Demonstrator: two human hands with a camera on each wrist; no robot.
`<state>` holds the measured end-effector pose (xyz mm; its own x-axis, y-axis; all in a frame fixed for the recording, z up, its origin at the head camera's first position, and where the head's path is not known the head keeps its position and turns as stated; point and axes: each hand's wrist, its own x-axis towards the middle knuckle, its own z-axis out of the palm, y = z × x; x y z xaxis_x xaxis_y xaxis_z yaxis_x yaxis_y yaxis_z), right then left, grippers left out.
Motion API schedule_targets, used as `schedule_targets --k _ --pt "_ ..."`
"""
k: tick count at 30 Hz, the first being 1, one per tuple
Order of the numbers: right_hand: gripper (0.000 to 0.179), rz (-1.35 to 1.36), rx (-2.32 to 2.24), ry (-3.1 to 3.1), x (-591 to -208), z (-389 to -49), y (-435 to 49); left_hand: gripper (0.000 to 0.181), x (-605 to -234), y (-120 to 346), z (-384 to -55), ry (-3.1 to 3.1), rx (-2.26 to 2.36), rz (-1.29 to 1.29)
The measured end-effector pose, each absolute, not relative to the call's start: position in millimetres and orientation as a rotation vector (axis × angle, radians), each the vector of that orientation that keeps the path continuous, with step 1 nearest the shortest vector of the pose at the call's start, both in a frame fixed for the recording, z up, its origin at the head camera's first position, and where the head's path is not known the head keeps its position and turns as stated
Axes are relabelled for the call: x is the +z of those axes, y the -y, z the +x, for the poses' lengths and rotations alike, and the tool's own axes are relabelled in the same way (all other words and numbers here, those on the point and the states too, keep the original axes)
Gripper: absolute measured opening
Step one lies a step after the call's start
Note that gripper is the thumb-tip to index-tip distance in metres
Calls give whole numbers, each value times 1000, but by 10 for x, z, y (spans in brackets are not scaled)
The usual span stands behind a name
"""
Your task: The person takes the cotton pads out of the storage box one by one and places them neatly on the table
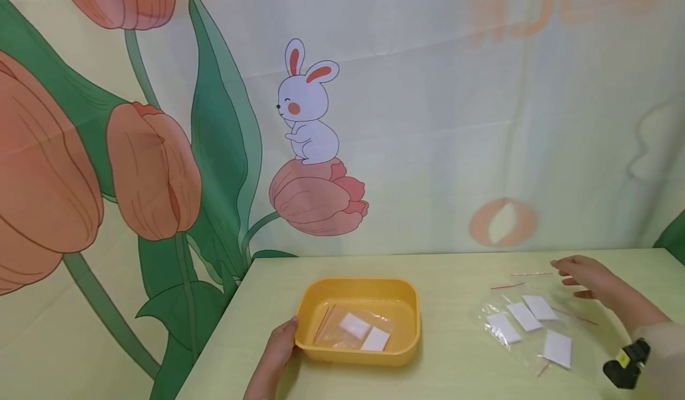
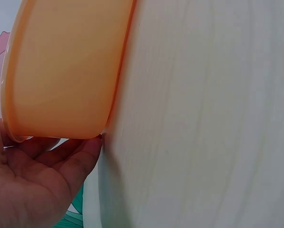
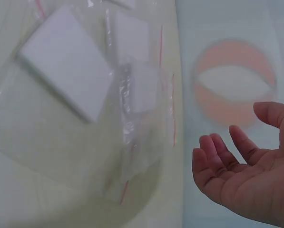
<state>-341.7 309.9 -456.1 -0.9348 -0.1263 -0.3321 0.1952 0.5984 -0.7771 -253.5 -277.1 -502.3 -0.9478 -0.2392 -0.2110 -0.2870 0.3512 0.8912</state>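
A yellow plastic basin (image 1: pixel 357 358) stands on the table, with a clear zip bag (image 1: pixel 329 336) and white rectangular pieces (image 1: pixel 355 325) inside it. My left hand (image 1: pixel 279 343) holds the basin by its left end; in the left wrist view the bent fingers (image 2: pixel 80 159) press against the wall below the rim. At the right lie overlapping clear zip bags with red seal strips, each white block (image 1: pixel 558 347) showing through the film. Just beyond them my right hand (image 1: pixel 588 278) hovers, holding nothing, its fingers loosely bent and spread in the right wrist view.
The pale green table (image 1: pixel 455 370) ends at the back against a hanging printed cloth (image 1: pixel 417 120) with tulips and a rabbit. A small black device (image 1: pixel 626 364) is strapped to my right wrist. Table surface lies between the basin and the bags.
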Motion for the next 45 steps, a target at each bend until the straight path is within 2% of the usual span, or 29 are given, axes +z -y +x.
schedule_targets --k 5,14,33,45 --pt "79 -33 -1251 -2469 -4407 -3449 -2945 56 -5017 2769 -2532 -2551 1690 -496" --pt "68 -178 -1305 -2489 -4186 -3469 -2588 56 -5015 2755 -2529 -2558 1680 -519" --pt "48 -302 -1444 -2405 -3960 -3567 -1849 56 -4985 2751 -2515 -2537 1714 -479" --pt "45 -387 -1453 -2330 -3927 -3663 -1299 56 -4996 2745 -2535 -2526 1707 -517"
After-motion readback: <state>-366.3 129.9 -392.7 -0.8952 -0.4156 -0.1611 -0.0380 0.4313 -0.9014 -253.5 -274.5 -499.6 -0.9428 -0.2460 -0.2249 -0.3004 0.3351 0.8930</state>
